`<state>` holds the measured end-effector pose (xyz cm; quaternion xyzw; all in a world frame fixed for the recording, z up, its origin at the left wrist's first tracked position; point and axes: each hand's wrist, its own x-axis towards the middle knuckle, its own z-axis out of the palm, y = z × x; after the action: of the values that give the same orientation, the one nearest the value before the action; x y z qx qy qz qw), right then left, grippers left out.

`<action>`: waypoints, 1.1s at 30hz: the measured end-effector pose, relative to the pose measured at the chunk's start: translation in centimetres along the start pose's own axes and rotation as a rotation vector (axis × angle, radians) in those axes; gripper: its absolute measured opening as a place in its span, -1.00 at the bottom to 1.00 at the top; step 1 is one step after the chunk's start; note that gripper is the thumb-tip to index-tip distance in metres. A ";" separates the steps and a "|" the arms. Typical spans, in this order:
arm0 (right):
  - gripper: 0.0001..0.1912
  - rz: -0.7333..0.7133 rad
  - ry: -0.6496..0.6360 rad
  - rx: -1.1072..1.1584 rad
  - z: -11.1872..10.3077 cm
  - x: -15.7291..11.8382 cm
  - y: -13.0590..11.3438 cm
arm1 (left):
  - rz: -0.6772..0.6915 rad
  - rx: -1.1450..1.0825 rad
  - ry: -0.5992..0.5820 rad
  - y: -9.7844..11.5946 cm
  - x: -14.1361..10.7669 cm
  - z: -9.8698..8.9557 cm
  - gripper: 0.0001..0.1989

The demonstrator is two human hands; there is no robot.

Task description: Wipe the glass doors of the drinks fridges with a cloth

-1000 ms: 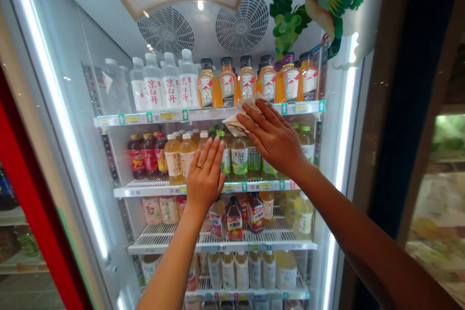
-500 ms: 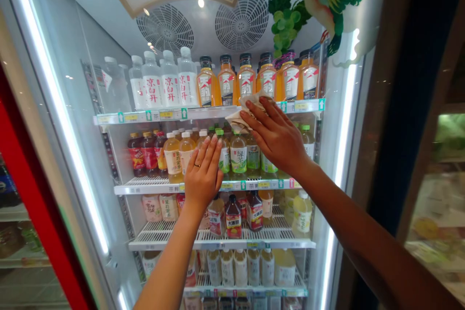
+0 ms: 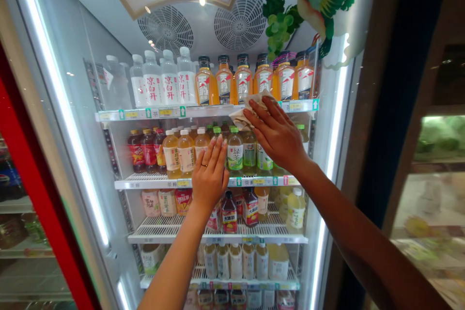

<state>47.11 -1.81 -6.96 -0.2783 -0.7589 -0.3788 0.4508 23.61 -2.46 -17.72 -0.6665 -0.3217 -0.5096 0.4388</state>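
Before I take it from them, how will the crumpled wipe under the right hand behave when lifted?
The crumpled wipe looks floppy, since it bunches and folds under the right hand. It is probably light for its size, judging by its thin, creased edges. It seems unlikely to roll; it would more likely slump.

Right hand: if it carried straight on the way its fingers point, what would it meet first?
The cloth lying under the fingers of the right hand comes first. Past the cloth, the way along the glass door looks free, though depth is hard to judge; the orange bottles stand behind the glass.
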 end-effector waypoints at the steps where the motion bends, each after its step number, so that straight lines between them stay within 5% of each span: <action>1: -0.34 -0.015 -0.021 0.002 -0.2 -0.4 0.1 | 0.008 -0.005 -0.007 0.5 0.1 0.1 -0.14; 14: -0.33 0.022 -0.016 -0.006 -1.2 -0.6 1.8 | -0.055 -0.039 -0.024 6.4 2.1 3.8 -0.11; 27: -0.25 0.088 0.120 -0.048 -0.5 -2.6 1.9 | -0.073 -0.001 0.013 6.8 1.4 4.6 -0.13; 33: -0.19 0.045 0.072 -0.026 -0.9 -4.0 2.4 | -0.075 0.011 0.026 6.8 1.4 4.5 -0.13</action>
<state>51.15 -1.58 -9.48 -0.2874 -0.7308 -0.3880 0.4826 31.76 -1.12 -18.56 -0.6451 -0.3435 -0.5324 0.4271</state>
